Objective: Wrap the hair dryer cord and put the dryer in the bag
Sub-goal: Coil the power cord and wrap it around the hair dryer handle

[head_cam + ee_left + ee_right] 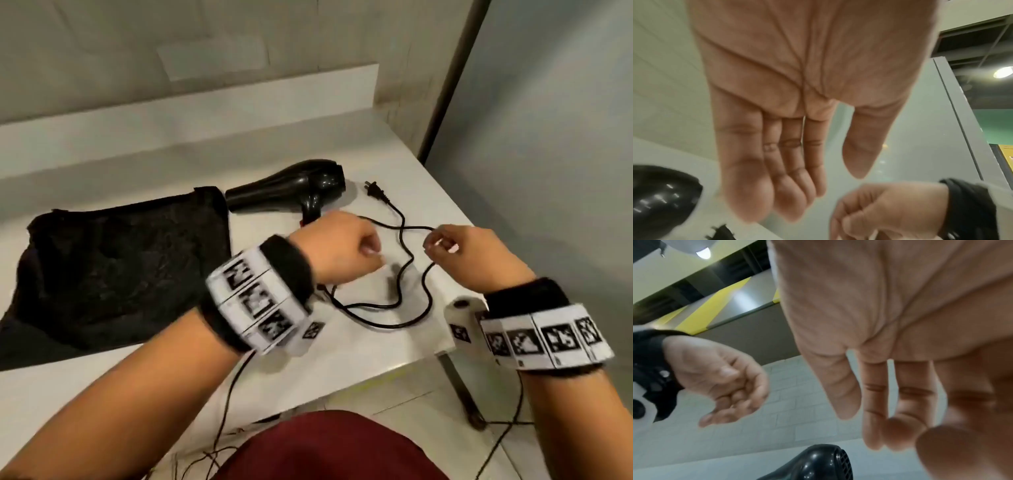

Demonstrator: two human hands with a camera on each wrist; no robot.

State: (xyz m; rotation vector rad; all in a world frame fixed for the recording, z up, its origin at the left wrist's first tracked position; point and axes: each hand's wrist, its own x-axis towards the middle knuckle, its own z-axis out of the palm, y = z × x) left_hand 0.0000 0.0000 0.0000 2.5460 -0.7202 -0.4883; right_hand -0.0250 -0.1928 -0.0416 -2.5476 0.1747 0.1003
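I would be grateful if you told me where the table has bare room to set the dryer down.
Bare table runs behind the bag and hair dryer, up to the wall ledge. Another patch lies near the front edge, below the bag. The right corner is crowded by the looping cord and plug.

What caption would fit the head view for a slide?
Both hands, left and right, hover over the loose cord beside the dryer and black bag on a white table.

White table [359, 346]: bag [113, 274], dryer [291, 186], cord [404, 260].
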